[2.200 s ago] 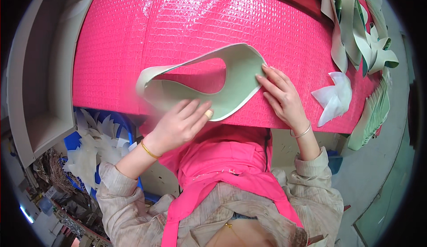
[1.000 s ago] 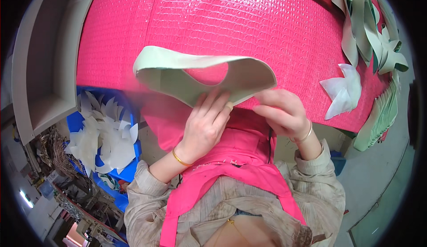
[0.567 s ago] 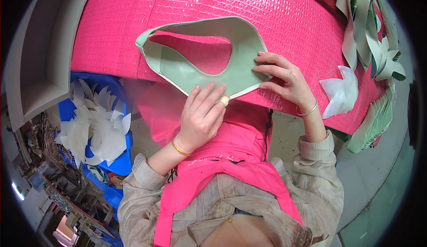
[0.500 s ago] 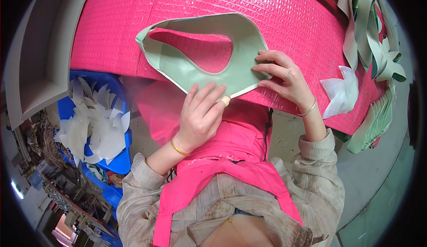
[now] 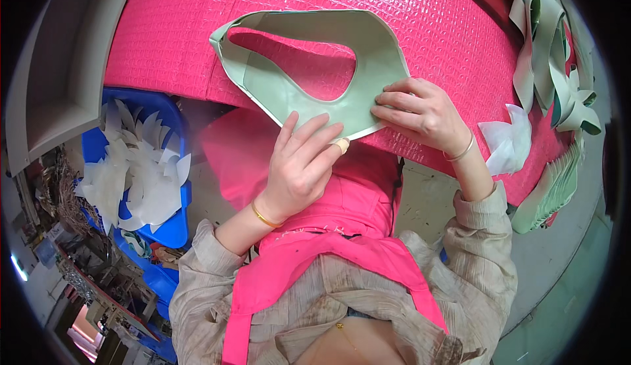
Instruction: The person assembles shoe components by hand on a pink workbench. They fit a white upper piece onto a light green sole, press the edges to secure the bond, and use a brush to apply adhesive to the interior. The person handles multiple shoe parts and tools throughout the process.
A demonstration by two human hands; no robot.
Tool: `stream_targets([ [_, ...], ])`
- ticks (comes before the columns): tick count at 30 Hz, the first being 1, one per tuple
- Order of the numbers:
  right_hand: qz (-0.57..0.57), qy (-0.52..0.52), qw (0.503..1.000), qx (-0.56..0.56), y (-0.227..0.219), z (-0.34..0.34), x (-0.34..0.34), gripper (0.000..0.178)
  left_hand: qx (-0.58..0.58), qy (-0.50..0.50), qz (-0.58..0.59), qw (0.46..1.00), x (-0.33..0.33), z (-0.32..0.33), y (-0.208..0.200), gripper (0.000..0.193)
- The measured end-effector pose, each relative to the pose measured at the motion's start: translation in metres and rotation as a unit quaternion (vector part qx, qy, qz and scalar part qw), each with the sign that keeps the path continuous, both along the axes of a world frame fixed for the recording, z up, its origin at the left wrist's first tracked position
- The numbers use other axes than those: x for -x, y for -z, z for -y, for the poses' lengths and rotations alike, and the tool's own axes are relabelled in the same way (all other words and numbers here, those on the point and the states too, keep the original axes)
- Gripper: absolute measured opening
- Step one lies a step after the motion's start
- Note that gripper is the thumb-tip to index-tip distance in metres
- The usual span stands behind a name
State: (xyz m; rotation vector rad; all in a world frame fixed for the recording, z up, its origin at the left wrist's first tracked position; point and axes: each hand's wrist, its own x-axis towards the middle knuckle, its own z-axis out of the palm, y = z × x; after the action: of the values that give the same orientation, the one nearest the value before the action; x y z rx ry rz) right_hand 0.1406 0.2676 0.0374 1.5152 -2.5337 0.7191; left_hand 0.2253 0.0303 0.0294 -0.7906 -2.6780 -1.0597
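A pale green, leather-like panel [image 5: 368, 92] with a teardrop-shaped opening lies on the pink table covering, its pale lower edge toward me. My left hand [image 5: 304, 164] rests at that lower edge, fingers stretched and lying on the panel; a beige wrap covers one fingertip. Its thumb is hidden. At the panel's right corner, my right hand [image 5: 420, 112] has its fingers bent and closed over the edge, gripping the material. The panel's left end is folded up into a narrow loop.
White curved sheets [image 5: 141, 187] fill a blue bin [image 5: 177, 233] at left. More white pieces [image 5: 509, 143] lie on the table's right side, near a row of green pieces [image 5: 549, 197] and hanging green strips [image 5: 542, 49]. A grey shelf [image 5: 66, 102] stands far left.
The panel has shifted slightly right and away from me. My right hand has slid a little lower along its right edge, its fingers closer together. My left hand remains at the lower edge.
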Motion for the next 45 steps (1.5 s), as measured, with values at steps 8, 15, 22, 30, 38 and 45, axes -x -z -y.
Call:
stream_targets([
  [8,-0.081,0.004,0.997,-0.02,0.005,0.002,-0.008,0.017,0.06,0.045,-0.059,0.995,-0.01,-0.013,-0.006,0.023],
  [15,-0.015,0.055,0.998,-0.006,0.002,0.007,0.003,0.012,0.316,-0.016,-0.123,0.941,-0.03,-0.048,0.0,0.034],
  [22,0.059,0.083,0.995,0.023,0.005,0.018,0.013,0.013,0.372,0.082,-0.093,0.92,-0.022,-0.056,-0.018,0.041],
  [30,0.081,0.05,0.994,0.055,0.008,-0.013,-0.003,0.028,0.207,0.055,-0.049,0.975,-0.013,-0.072,0.004,0.038],
  [38,0.07,0.005,0.998,0.001,-0.021,0.032,0.068,0.011,0.214,0.074,-0.083,0.97,-0.007,-0.073,0.005,0.032],
  [45,0.077,-0.059,0.995,-0.033,-0.021,0.065,0.084,0.009,0.014,0.082,0.034,0.996,-0.006,-0.071,-0.007,0.03],
])
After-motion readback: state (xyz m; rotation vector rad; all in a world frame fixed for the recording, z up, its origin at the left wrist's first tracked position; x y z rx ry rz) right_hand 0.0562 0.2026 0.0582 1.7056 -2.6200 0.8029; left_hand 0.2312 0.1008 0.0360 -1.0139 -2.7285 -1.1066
